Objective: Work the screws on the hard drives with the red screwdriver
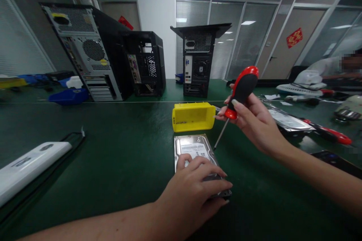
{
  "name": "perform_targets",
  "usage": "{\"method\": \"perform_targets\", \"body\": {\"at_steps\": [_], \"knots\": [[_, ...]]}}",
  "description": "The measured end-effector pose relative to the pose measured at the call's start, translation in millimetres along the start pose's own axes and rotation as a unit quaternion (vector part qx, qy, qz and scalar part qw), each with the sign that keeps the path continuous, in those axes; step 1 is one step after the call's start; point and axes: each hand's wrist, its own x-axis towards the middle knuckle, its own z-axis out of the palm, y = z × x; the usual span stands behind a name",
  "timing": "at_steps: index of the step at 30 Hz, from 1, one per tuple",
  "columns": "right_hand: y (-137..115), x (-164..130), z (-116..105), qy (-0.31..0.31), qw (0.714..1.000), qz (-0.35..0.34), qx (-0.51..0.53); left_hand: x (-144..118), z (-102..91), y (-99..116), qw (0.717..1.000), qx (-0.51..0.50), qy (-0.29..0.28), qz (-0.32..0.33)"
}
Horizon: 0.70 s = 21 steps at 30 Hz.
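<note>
A silver hard drive lies label side up on the green table, and my left hand grips its near part with curled fingers over the top and sides. That hand hides much of the label. My right hand is closed around the red and black handle of a screwdriver. The handle is raised and the shaft slants down to the left. Its tip is close to the drive's right edge; whether it touches, I cannot tell. Just behind the drive stands a yellow bin with a few small dark bits inside.
Opened computer cases stand along the back. A white power strip with a black cable lies left. At right are another hard drive, a red-black tool and a dark flat device. A person's white sleeve shows far right.
</note>
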Motion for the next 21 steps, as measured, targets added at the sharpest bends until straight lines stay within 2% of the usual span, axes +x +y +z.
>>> {"method": "perform_targets", "body": {"at_steps": [6, 21], "knots": [[-6.0, -0.8, 3.6, 0.022, 1.0, -0.015, 0.013, -0.6, 0.0, -1.5, 1.0, 0.008, -0.002, 0.012], [-1.0, -0.9, 7.8, 0.004, 1.0, 0.001, -0.003, -1.4, -0.1, 0.4, 1.0, 0.018, 0.024, 0.008]]}}
